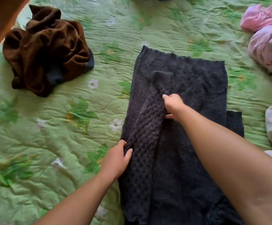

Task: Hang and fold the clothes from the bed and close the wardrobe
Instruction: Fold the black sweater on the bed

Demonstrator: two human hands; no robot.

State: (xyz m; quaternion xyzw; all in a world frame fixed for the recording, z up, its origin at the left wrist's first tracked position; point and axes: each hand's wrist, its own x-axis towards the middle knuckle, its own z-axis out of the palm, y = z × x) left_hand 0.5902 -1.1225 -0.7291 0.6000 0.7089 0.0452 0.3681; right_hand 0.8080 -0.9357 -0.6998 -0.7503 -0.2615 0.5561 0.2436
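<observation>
Sweater [197, 88] flat on bed [50, 127]. My right grip [172, 106] clamped on sleeve [148, 120]; left grip [117, 158] pinching sleeve, 7 o'clock. Brown garment [47, 49] at 10 o'clock.

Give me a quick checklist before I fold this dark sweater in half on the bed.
1. Knit sleeve folded onto the dark knit sweater: ok, it lies slanted across the body.
2. Left hand grips the sleeve's lower part: ok.
3. Right hand holds the sleeve's edge higher up: ok.
4. Other sleeve folded in: cannot tell; a dark flap sticks out on the right side.
5. Sweater flat on the green bedspread: ok.
6. Brown garment and pink garment apart from the sweater: ok.
</observation>
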